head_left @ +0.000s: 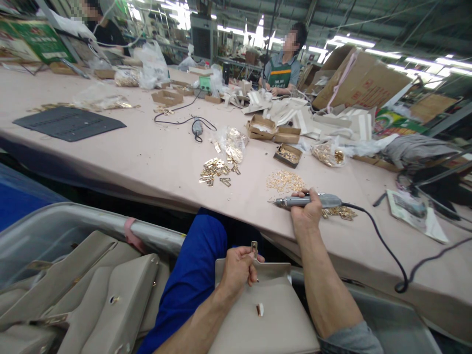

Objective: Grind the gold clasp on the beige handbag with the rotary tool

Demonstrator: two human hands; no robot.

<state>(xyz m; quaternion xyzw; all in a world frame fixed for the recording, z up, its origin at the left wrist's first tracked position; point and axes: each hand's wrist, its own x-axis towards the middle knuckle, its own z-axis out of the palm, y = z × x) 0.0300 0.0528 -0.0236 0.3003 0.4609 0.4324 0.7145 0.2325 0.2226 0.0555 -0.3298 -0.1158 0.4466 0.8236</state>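
Observation:
My left hand is closed in a pinch on a small gold metal plate with a slot, at the flap edge of a beige bag. The bag lies on my lap, with a small metal fitting on its front. My right hand is wrapped round a grey electric screwdriver; its tip points left over the table, beside a spread of tiny gold screws. Under the screwdriver's rear end lie gold metal pieces.
A pile of gold plates lies beside a clear plastic bag of parts. A small box holds tiny pieces. At left, a grey bin holds several beige bags. The black cord trails right. A co-worker is across the table.

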